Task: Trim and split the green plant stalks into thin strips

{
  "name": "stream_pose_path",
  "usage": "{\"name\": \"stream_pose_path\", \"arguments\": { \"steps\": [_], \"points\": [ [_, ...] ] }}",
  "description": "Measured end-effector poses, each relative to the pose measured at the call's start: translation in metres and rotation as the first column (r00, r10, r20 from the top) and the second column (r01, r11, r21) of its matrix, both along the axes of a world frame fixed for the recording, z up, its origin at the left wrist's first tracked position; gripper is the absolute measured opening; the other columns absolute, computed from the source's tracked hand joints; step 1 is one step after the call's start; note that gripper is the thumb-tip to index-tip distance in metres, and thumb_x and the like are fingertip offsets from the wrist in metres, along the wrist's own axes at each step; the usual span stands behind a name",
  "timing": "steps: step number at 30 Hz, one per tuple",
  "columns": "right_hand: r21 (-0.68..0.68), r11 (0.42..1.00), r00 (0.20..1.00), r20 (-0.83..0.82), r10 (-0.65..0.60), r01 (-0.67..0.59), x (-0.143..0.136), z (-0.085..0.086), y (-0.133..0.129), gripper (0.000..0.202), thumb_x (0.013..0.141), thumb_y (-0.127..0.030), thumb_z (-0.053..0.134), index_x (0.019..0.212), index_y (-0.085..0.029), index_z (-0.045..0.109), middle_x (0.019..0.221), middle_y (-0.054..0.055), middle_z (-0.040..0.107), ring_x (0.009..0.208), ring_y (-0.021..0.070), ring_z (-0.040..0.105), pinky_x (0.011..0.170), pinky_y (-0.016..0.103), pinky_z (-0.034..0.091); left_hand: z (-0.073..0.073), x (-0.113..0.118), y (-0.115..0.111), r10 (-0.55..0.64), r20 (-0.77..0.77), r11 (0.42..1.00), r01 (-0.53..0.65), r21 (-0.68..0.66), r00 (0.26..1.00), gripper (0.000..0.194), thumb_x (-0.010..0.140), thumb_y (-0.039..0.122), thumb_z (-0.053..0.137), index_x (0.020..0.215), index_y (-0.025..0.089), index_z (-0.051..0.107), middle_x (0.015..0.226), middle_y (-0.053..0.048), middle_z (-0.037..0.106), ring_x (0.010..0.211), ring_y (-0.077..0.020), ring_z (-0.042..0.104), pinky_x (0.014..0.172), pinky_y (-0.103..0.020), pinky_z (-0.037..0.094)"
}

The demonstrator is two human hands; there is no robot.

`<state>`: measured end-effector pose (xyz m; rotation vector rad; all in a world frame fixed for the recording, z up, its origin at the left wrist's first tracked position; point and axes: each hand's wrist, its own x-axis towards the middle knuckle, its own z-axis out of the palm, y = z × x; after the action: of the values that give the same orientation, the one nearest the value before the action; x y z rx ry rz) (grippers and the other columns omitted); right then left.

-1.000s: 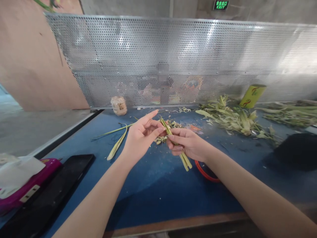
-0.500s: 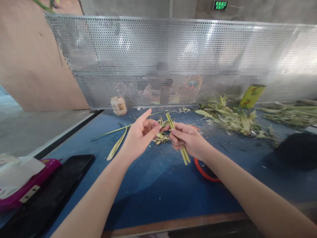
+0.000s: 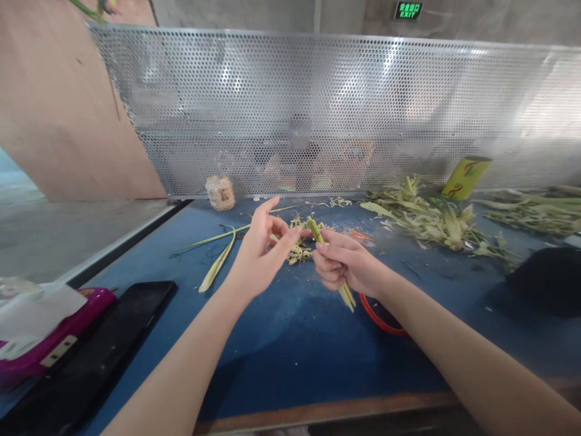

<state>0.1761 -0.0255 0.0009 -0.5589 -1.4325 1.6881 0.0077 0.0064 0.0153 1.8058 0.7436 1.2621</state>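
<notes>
My right hand [image 3: 338,260] is closed round a small bundle of pale green plant stalks [image 3: 314,229]. Their cut upper ends point up and left, and the lower ends stick out below the palm. To the left, my left hand [image 3: 267,245] has its index finger raised, with the thumb bent toward the other curled fingers. A pale green bit shows inside its curl, too small to make out. The left thumb tip is close to the stalks' upper end; contact is unclear. Behind both hands lies a heap of short cut pieces [image 3: 299,251] on the blue table [image 3: 272,351].
A red-rimmed round thing [image 3: 381,321] is partly under my right forearm. Leafy stalks [image 3: 436,218] and a yellow-green container [image 3: 466,178] stand back right. A black tray [image 3: 131,321] and magenta object [image 3: 97,300] lie left. A perforated metal screen [image 3: 272,91] borders the back.
The stalks have slid or tilted in my right hand, so less shows above the fingers. My left thumb has moved slightly right, toward the stalks. The view has shifted a little.
</notes>
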Motion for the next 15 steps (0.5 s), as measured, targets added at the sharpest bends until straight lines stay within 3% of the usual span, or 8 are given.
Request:
{"name": "stream_pose_path", "arguments": {
  "steps": [2, 4, 9, 15],
  "points": [
    [0.005, 1.000, 1.000, 0.018, -0.019, 0.019, -0.0010, -0.0008, -0.0004, 0.011, 0.087, -0.027, 0.044, 0.096, -0.023, 0.039, 0.051, -0.011, 0.022, 0.040, 0.0036, 0.014, 0.040, 0.019, 0.013, -0.0028, 0.0005, -0.0002, 0.060, -0.057, 0.991, -0.053, 0.122, 0.997, 0.072, 0.073, 0.031, 0.061, 0.134, 0.019, 0.024, 0.095, -0.005, 0.054, 0.080, -0.0144, 0.051, 0.063, -0.027, 0.043],
    [0.002, 1.000, 0.999, 0.028, -0.026, 0.026, -0.0016, -0.0016, -0.0004, 0.016, 0.087, -0.028, 0.046, 0.100, -0.024, 0.037, 0.051, -0.011, 0.022, 0.041, 0.0038, 0.015, 0.041, 0.019, 0.014, -0.0052, 0.0019, -0.0007, 0.029, -0.069, 0.989, -0.018, 0.150, 0.997, 0.080, 0.071, 0.030, 0.064, 0.137, 0.022, 0.019, 0.107, -0.008, 0.055, 0.088, -0.0165, 0.052, 0.068, -0.029, 0.045],
    [-0.026, 1.000, 1.000, 0.027, -0.009, 0.010, -0.0016, -0.0026, -0.0004, 0.024, 0.081, -0.017, 0.050, 0.098, -0.024, 0.035, 0.052, -0.011, 0.025, 0.042, 0.0040, 0.018, 0.042, 0.019, 0.016, -0.0076, 0.0054, -0.0015, -0.112, -0.039, 0.993, 0.111, -0.031, 0.993, 0.086, 0.070, 0.027, 0.066, 0.139, 0.022, 0.015, 0.084, -0.003, 0.064, 0.080, -0.0174, 0.059, 0.070, -0.032, 0.049],
    [-0.074, 0.997, 0.999, 0.039, -0.012, 0.015, -0.0031, -0.0016, -0.0014, 0.028, 0.080, -0.015, 0.049, 0.099, -0.025, 0.031, 0.049, -0.012, 0.025, 0.041, 0.0047, 0.017, 0.042, 0.019, 0.016, -0.0042, 0.0059, -0.0039, -0.061, 0.044, 0.995, 0.064, -0.074, 0.997, 0.091, 0.065, 0.022, 0.070, 0.139, 0.018, 0.017, 0.066, 0.001, 0.064, 0.068, -0.0166, 0.063, 0.069, -0.032, 0.051]
  ]
}}
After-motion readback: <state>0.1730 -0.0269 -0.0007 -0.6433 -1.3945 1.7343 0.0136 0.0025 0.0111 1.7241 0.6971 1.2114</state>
